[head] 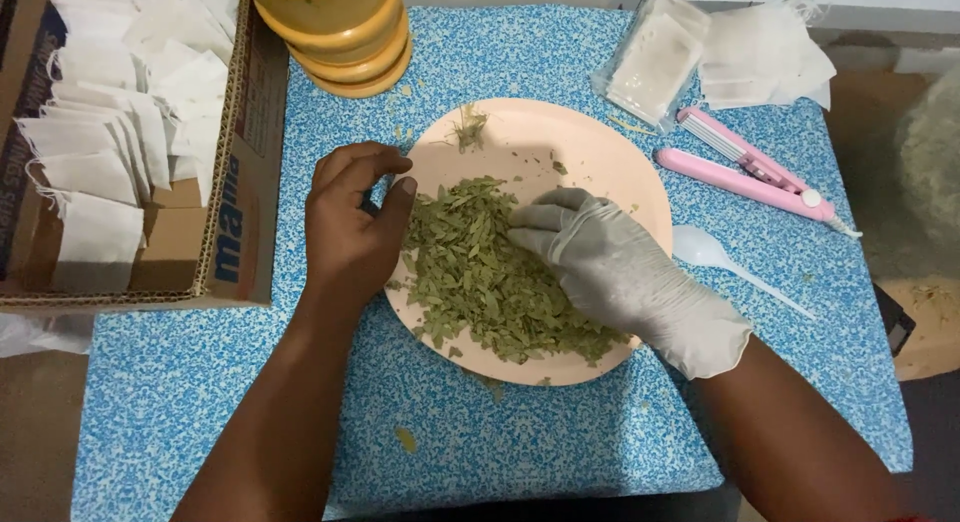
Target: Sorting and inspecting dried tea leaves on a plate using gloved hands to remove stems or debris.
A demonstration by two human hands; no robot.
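**Two hands at a plate of dried leaves**

A table [560, 432] under a blue-and-white speckled cloth fills the view. At its left edge stands a cardboard box [235, 212] packed with small white filter bags [100, 132], and just right of the box, at the far edge, a stack of yellow containers [345, 32]. The bare left hand [350, 222] rests on the left rim of a peach plate [600, 152], fingers curled and pinched toward the thumb; whether anything lies between them I cannot tell. In the middle of the plate sits the heap of dried green leaves [480, 277]: light, brittle and loose, likely to crumble or scatter, so best taken in small pinches from the heap's edge. The gloved right hand [620, 272] lies flat on the heap's right side, fingers together and stretched out. Further right lie a clear packet of bags [655, 57], a pink handheld sealer [745, 172] and a white plastic spoon [705, 250], all close to the plate rim. Stray leaf bits dot the cloth.
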